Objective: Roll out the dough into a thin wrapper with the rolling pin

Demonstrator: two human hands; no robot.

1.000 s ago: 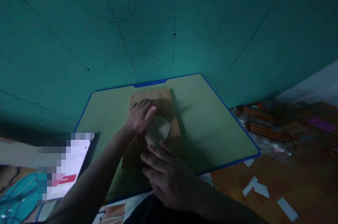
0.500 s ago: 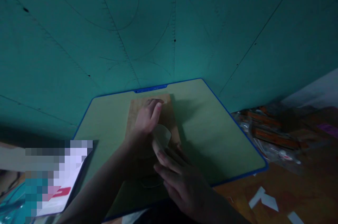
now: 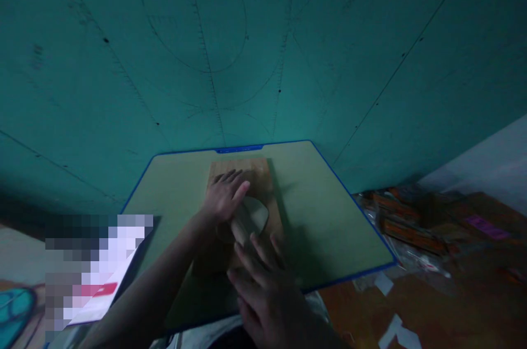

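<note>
A small wooden board (image 3: 257,170) lies in the middle of the tabletop. On it is a pale, flat, rounded sheet (image 3: 259,214), its material unclear, crossed by a short light rod (image 3: 242,227) resembling a rolling pin. My left hand (image 3: 224,198) lies over the rod's far end, fingers stretched toward the back of the board and thumb apart. Nearer to me, my right hand (image 3: 263,277) has its fingers spread, the tips at or close to the rod's near end. Whether those fingertips touch it is hard to tell in the dim light.
The pale tabletop (image 3: 325,201) has a blue edge and stands against a green wall (image 3: 263,52) with drawn lines. A partly blurred white and red item (image 3: 109,286) is at its left edge. Plastic-wrapped packages (image 3: 407,228) and white scraps (image 3: 385,283) lie on the floor at right.
My left fingers have flattened out toward the back of the board. My right hand has drawn nearer to me, its fingers wider apart. The camera view has shifted slightly.
</note>
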